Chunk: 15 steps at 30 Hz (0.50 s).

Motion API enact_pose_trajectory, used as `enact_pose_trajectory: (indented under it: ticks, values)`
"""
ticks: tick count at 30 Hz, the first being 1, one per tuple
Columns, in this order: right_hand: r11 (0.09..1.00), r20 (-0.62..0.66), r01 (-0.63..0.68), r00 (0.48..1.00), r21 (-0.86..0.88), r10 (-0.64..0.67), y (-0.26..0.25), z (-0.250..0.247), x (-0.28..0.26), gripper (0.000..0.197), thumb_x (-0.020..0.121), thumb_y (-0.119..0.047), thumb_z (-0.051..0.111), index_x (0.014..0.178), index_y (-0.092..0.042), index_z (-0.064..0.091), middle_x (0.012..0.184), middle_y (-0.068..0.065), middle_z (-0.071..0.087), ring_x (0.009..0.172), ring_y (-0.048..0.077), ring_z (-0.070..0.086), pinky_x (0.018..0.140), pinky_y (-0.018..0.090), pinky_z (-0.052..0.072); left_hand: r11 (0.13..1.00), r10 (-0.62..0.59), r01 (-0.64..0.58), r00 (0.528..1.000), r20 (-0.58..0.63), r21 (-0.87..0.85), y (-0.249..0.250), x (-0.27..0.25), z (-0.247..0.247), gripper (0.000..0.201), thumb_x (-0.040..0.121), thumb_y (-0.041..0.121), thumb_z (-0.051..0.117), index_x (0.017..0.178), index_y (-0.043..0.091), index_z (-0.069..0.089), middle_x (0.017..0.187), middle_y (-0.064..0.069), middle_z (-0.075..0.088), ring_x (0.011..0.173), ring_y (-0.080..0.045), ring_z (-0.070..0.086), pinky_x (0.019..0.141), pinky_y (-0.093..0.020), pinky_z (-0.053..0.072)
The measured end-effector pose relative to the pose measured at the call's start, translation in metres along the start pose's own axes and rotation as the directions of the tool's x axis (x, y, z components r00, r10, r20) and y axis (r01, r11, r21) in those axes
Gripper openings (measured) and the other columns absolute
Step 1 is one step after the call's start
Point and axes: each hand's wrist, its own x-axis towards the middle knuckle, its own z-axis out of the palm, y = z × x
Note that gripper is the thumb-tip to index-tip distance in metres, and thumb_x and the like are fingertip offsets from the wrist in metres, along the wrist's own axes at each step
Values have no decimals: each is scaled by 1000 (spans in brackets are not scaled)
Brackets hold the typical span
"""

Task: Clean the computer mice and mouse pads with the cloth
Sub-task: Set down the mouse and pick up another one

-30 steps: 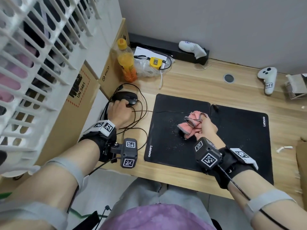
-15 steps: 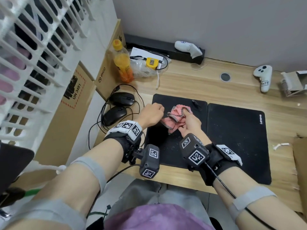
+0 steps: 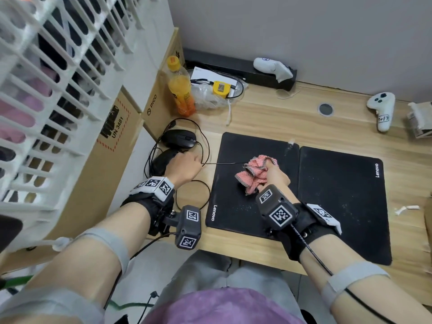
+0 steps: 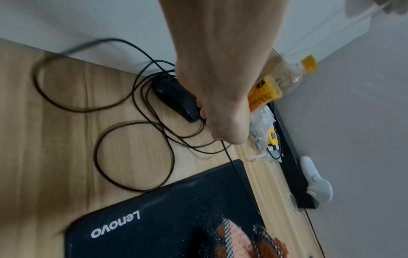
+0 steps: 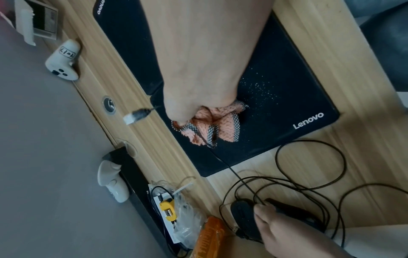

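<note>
Two black Lenovo mouse pads lie side by side, the left pad [image 3: 236,206] under my right hand and the right pad [image 3: 341,195] bare. My right hand [image 3: 272,170] grips a bunched pink cloth [image 3: 253,175] over the left pad [image 5: 276,97]. A thin black mouse cable [image 3: 224,163] runs taut from the cloth [image 5: 209,127] to my left hand [image 3: 187,161], which pinches it [image 4: 217,137]. The cable's USB plug [image 5: 137,117] sticks out past my right hand [image 5: 183,118]. Two black mice sit left of the pads: the far mouse [image 3: 180,139] and the near mouse [image 3: 161,161], half hidden by my left hand.
Loose cable loops [image 3: 194,195] lie between the mice and the left pad. An orange drink bottle [image 3: 180,90], a plastic bag with a yellow part [image 3: 219,90], two white controllers [image 3: 382,108] and cardboard boxes [image 3: 154,106] crowd the back and left. White specks dot both pads.
My left hand went from the mice to the cloth, then back left to the mice, drawing the cable taut from the cloth. The right hand stayed over the left pad.
</note>
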Motion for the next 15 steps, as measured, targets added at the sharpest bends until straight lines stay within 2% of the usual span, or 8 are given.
enact_pose_trajectory:
  ticks: [3,6,8,9,11,12,13,15]
  values:
    - [1000,-16,21,1000,18,-21,-7,-5,2,19,88,-12,70,104,-3,65,75,8,62,52,17,62,29,23,42,999,-50,50,999,9,-4,-12,-4,-7,23,85,10,38,66,7,51,83,-19,62,81,-38,57,60,-35,34]
    - [998,0,46,999,38,-46,-10,-8,5,8,90,-7,67,95,-2,64,68,8,59,38,13,57,26,19,38,999,-54,54,999,1,2,-16,-6,-7,26,86,10,36,64,9,50,81,-16,61,81,-37,57,62,-34,36]
    - [998,26,60,998,4,-60,-9,-8,8,5,92,-8,65,88,-6,62,65,5,54,30,7,51,27,15,36,997,-68,68,998,1,21,-16,-5,-5,29,89,11,36,68,10,56,89,-16,63,88,-37,58,68,-35,39]
    - [998,53,60,997,-19,-59,-8,-9,9,8,92,-9,64,85,-8,61,65,5,54,29,5,50,33,16,43,996,-83,83,997,2,40,-16,-5,-4,29,91,12,36,75,9,61,95,-16,64,93,-37,58,72,-36,41]
    - [998,133,51,990,-41,-45,-7,-11,12,6,92,-13,66,91,-7,63,77,8,64,52,11,63,67,34,61,990,-93,95,995,-27,102,-17,-4,-4,29,92,13,37,88,7,65,106,-17,64,101,-37,56,82,-38,44]
    - [998,170,44,985,-55,-34,-5,-12,14,13,92,-15,65,101,-6,64,88,11,68,70,18,69,81,47,59,987,-75,83,995,-63,136,-17,-2,-5,30,93,13,37,95,6,66,110,-18,62,106,-37,54,88,-40,43]
    - [997,211,40,977,-66,-25,-5,-12,13,18,93,-15,64,109,-6,63,97,15,69,85,26,70,87,54,55,986,-38,54,994,-101,160,-14,1,-6,31,94,14,37,103,6,65,115,-18,59,111,-36,50,93,-42,42]
    - [993,294,54,956,-102,-22,-1,-9,11,18,95,-15,60,111,-7,62,105,20,66,102,34,66,91,58,52,990,93,-72,980,-175,122,1,8,-8,31,97,16,37,112,8,62,121,-15,55,115,-34,47,97,-43,40]
